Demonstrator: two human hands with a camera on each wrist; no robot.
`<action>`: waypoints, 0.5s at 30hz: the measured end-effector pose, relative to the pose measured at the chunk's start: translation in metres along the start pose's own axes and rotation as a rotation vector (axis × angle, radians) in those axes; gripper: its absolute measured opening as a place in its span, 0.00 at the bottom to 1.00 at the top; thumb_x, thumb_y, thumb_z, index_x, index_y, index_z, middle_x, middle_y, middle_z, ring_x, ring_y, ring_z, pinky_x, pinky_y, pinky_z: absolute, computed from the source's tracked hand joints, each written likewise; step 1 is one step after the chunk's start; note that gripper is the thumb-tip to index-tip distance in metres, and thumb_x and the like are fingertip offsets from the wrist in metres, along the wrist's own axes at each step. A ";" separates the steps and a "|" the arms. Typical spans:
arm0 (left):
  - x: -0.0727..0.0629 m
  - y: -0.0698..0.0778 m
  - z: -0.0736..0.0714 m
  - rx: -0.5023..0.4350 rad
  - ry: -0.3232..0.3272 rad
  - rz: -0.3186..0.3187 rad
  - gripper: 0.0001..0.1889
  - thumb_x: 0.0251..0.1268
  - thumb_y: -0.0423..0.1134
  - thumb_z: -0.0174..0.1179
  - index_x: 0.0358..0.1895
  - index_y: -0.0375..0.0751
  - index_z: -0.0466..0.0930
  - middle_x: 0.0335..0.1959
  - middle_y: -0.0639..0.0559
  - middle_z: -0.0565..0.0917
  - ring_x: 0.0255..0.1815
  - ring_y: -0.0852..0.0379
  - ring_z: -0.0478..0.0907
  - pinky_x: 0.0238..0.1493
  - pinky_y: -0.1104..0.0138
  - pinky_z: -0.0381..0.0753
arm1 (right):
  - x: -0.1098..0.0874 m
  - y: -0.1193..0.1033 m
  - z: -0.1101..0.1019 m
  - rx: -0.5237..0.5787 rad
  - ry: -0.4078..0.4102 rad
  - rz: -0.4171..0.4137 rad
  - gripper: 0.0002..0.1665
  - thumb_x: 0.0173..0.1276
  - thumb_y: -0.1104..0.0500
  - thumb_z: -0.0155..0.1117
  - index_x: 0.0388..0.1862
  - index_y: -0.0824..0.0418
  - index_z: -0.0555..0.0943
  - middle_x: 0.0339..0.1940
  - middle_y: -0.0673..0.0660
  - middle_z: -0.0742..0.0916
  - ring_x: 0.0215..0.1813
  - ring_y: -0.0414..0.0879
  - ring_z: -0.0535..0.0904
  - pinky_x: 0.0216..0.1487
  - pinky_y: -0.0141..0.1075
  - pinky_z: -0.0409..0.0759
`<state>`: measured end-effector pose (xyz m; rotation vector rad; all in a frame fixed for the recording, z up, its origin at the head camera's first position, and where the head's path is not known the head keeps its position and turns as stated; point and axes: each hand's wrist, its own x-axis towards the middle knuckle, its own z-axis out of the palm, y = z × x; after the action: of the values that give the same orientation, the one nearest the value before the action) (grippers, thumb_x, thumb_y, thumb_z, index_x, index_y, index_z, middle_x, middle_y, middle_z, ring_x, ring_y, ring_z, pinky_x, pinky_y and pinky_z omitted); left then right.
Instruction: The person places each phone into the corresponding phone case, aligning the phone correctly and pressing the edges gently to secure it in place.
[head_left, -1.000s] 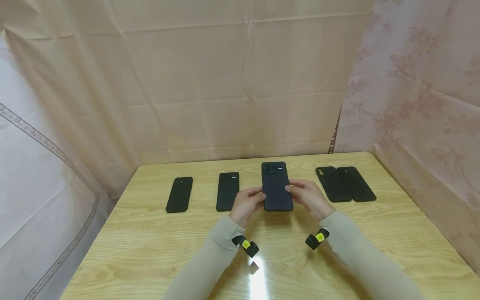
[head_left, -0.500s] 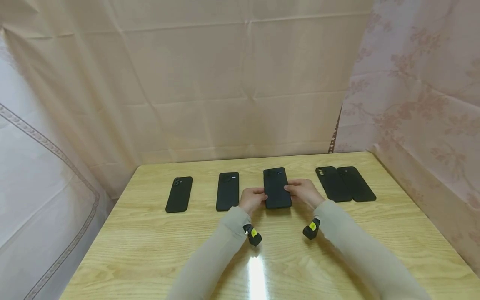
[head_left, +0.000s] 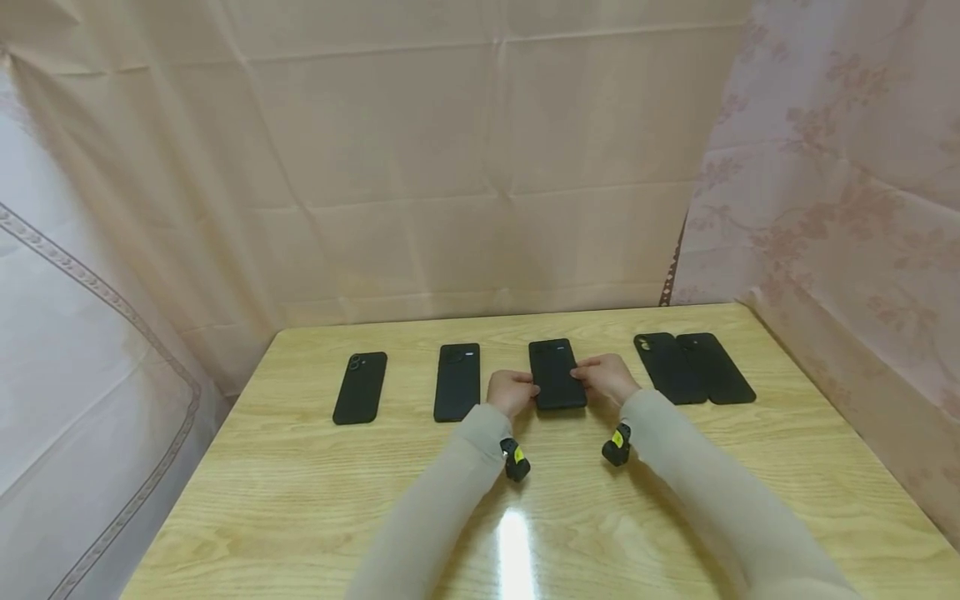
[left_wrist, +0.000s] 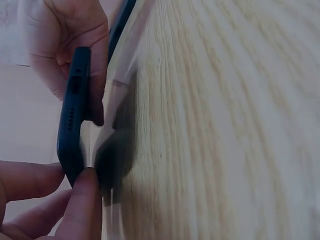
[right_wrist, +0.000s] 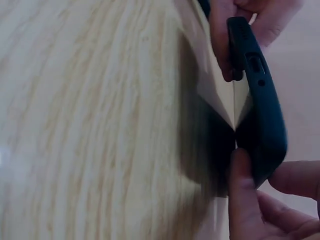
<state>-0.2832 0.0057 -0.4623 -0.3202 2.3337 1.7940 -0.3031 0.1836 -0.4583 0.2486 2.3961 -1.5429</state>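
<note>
In the head view a black phone (head_left: 557, 375), back side up, is held by both hands just above the table. My left hand (head_left: 512, 392) pinches its left edge, and my right hand (head_left: 606, 377) pinches the right edge. The left wrist view shows the bottom end of the phone (left_wrist: 74, 117), with its port and speaker holes, tilted over its reflection. Thumb and fingers of the left hand (left_wrist: 60, 205) grip one side there. From the right wrist view, the right hand (right_wrist: 255, 205) grips the phone (right_wrist: 265, 110) near a lower corner, above the tabletop.
Left of the held phone lie another black phone (head_left: 457, 382) and, farther left, a smaller one (head_left: 360, 388). On the right two black case-like pieces (head_left: 671, 369) (head_left: 716, 369) lie side by side. The wooden table (head_left: 300, 508) meets a beige curtain (head_left: 390, 167) behind.
Both hands have lowered the phone from a raised, tilted position toward the tabletop, moving it slightly away from me. The other phones and pieces stay where they were.
</note>
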 end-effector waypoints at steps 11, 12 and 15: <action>-0.005 0.004 0.005 0.169 0.049 0.045 0.15 0.58 0.26 0.60 0.49 0.32 0.85 0.53 0.40 0.84 0.60 0.46 0.77 0.61 0.59 0.78 | -0.002 -0.003 0.002 0.014 -0.016 0.020 0.25 0.72 0.67 0.53 0.64 0.78 0.70 0.64 0.74 0.76 0.56 0.54 0.80 0.53 0.41 0.84; -0.005 0.005 0.005 0.169 0.046 0.037 0.15 0.59 0.26 0.60 0.50 0.33 0.85 0.54 0.41 0.83 0.61 0.46 0.77 0.62 0.59 0.78 | -0.001 -0.003 0.002 0.011 -0.015 0.023 0.25 0.72 0.67 0.53 0.65 0.78 0.70 0.64 0.74 0.76 0.56 0.54 0.80 0.54 0.40 0.84; -0.006 0.005 0.006 0.187 0.040 0.032 0.16 0.61 0.27 0.58 0.52 0.33 0.84 0.56 0.41 0.82 0.63 0.46 0.75 0.63 0.57 0.77 | -0.001 -0.003 0.002 -0.002 -0.017 0.020 0.25 0.71 0.67 0.53 0.65 0.78 0.69 0.64 0.74 0.76 0.56 0.53 0.79 0.54 0.40 0.84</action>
<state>-0.2792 0.0129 -0.4572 -0.2946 2.5243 1.5796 -0.3030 0.1808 -0.4563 0.2567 2.3751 -1.5274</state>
